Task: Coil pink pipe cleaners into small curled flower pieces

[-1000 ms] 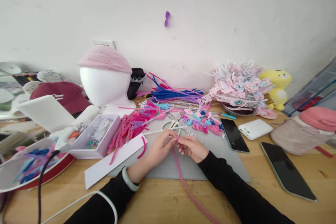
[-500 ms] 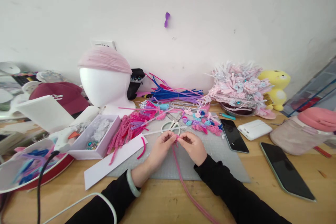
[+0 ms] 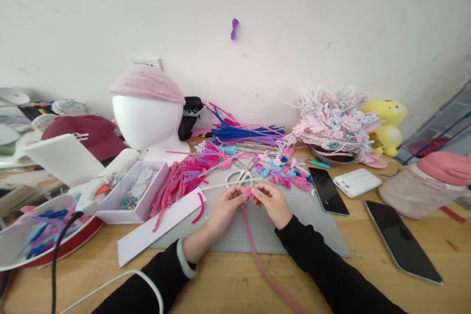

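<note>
My left hand (image 3: 225, 207) and my right hand (image 3: 271, 201) meet over the grey cutting mat (image 3: 312, 235), both pinching the curled top end of a long pink pipe cleaner (image 3: 257, 260). Its free length trails down across the mat toward the table's front edge. White-handled scissors (image 3: 241, 174) lie just beyond my fingers. A row of small pink, purple and blue pipe-cleaner flowers (image 3: 285, 174) lies behind my right hand. A green bangle sits on my left wrist.
Loose pink pipe cleaners (image 3: 180, 181) and a blue bundle (image 3: 243, 133) lie behind. A white mannequin head (image 3: 147, 115), an open box (image 3: 128, 191), a glue gun (image 3: 91, 194) and a red tray (image 3: 40, 235) stand left. Two phones (image 3: 326, 184) (image 3: 399, 238), a power bank (image 3: 356, 181) and a flowered headpiece (image 3: 333, 125) are right.
Both hands have shifted slightly away from me on the mat, and the pipe cleaner's end between my fingers is now curled into a small pink coil.
</note>
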